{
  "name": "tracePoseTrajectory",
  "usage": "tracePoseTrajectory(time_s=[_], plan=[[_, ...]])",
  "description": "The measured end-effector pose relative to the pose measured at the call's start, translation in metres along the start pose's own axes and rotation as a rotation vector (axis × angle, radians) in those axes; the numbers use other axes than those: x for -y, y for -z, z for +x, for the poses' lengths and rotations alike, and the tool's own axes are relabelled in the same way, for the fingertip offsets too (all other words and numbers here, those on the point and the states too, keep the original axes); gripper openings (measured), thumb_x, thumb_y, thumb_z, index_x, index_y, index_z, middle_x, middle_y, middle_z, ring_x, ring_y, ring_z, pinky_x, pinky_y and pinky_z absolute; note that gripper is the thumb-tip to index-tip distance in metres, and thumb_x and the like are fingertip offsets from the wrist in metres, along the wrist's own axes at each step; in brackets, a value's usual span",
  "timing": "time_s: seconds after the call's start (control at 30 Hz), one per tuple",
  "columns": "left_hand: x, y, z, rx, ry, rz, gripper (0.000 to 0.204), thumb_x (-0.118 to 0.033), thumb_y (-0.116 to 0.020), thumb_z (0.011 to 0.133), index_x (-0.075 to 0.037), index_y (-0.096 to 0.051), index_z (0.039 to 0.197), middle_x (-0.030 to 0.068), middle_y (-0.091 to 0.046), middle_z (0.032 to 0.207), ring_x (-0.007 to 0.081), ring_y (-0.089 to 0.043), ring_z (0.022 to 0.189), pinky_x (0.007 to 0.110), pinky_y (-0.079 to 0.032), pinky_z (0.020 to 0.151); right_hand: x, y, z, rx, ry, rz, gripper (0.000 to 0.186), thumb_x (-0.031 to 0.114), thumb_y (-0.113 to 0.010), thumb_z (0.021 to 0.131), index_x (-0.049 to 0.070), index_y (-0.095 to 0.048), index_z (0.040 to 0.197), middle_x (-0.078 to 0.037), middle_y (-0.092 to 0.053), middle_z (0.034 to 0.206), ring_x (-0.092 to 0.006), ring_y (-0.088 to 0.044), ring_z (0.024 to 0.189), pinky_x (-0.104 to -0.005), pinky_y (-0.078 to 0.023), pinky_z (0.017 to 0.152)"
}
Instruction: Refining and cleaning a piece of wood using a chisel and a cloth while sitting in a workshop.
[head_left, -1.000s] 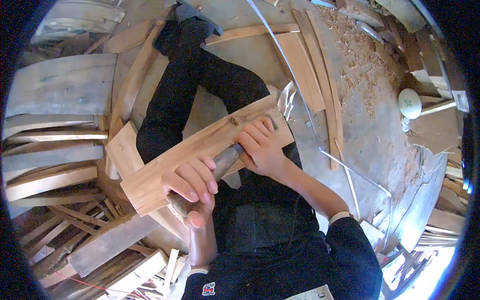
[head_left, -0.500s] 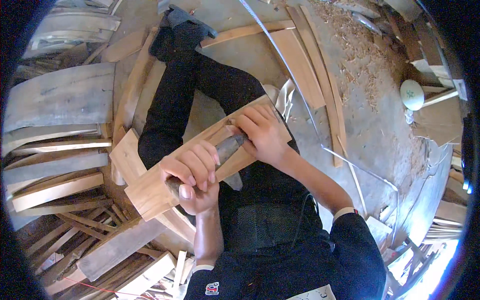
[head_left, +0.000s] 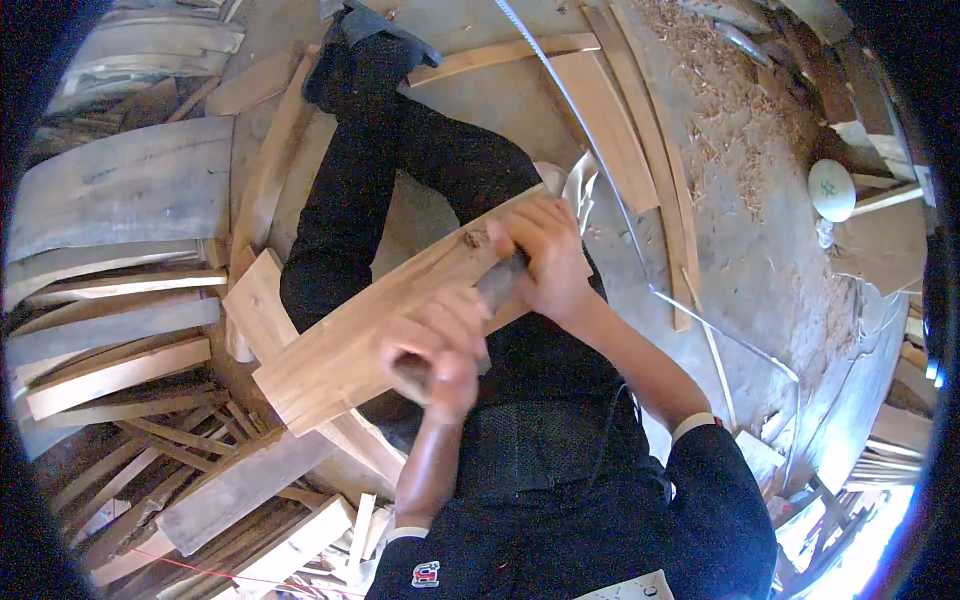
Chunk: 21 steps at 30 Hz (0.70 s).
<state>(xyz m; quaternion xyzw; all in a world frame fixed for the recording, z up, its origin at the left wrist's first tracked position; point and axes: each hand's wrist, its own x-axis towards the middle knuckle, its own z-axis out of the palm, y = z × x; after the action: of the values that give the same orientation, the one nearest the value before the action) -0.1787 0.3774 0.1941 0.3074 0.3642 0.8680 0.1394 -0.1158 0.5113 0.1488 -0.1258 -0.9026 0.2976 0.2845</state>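
Note:
A light wooden board (head_left: 350, 340) with a dark knot lies slanted across my legs. Over it, both hands grip a dark, worn, elongated tool (head_left: 500, 285). My left hand (head_left: 435, 350), blurred by motion, wraps round the tool's lower-left part near the board's front edge. My right hand (head_left: 548, 262) is closed on its upper-right part, at the board's far end, covering much of it. The tool's working end is hidden. Beneath the board at the left, a second plank (head_left: 255, 305) sticks out diagonally.
Stacked planks and offcuts (head_left: 120, 380) crowd the left. Long boards (head_left: 605, 130) lie on the concrete floor (head_left: 740, 320) at the right, beside wood shavings (head_left: 720, 140), a thin metal strip (head_left: 570, 100) and a round white object (head_left: 830, 190). My dark-shod feet (head_left: 370, 50) are at the top.
My left hand has shifted rightward along with the tool, now blurred. My right hand has moved slightly right and up toward the board's far end. The board stays slanted across my legs.

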Motion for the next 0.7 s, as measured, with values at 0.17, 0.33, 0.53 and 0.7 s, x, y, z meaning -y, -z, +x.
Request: tracePoseTrajectory(time_s=[0.17,0.33,0.53,0.7], plan=[[-0.003,-0.01,0.001,0.247,-0.053,0.046,0.02,0.0,-0.068,0.077,-0.008,-0.052,0.087,0.0045,-0.059,0.072,0.0199,-0.056,0.065,0.042,-0.05,0.071,-0.001,0.003,-0.005,-0.094,-0.108,0.114,0.013,0.018,-0.063,0.087,0.006,-0.064,0.084,-0.011,-0.063,0.085,-0.0303,-0.06,0.084,-0.0404,-0.041,0.078],[-0.038,0.013,-0.011,0.316,-0.109,0.314,0.045,-0.029,-0.089,0.067,-0.008,-0.058,0.094,0.0099,-0.065,0.083,0.0288,-0.065,0.083,0.046,-0.053,0.078,0.004,0.004,-0.004,-0.043,0.092,0.044,0.018,0.024,-0.07,0.081,0.009,-0.061,0.079,-0.007,-0.064,0.083,-0.0247,-0.064,0.086,-0.0371,-0.045,0.075],[-0.112,0.051,-0.03,0.268,0.57,0.415,0.095,-0.083,-0.062,0.068,-0.007,-0.06,0.125,0.024,-0.04,0.145,0.0441,-0.036,0.138,0.052,-0.034,0.11,0.019,0.001,-0.011,0.036,0.226,-0.069,0.02,0.027,-0.07,0.082,0.011,-0.06,0.074,-0.004,-0.059,0.076,-0.0214,-0.06,0.078,-0.0366,-0.046,0.076],[-0.136,0.045,-0.004,0.362,1.217,0.546,0.079,-0.038,-0.072,0.086,-0.004,-0.036,0.147,0.0188,-0.044,0.143,0.0247,-0.052,0.122,0.039,-0.041,0.103,0.056,-0.023,-0.01,0.031,0.344,-0.055,0.02,0.025,-0.07,0.08,0.012,-0.057,0.072,-0.001,-0.055,0.073,-0.0182,-0.057,0.075,-0.0346,-0.042,0.074]])
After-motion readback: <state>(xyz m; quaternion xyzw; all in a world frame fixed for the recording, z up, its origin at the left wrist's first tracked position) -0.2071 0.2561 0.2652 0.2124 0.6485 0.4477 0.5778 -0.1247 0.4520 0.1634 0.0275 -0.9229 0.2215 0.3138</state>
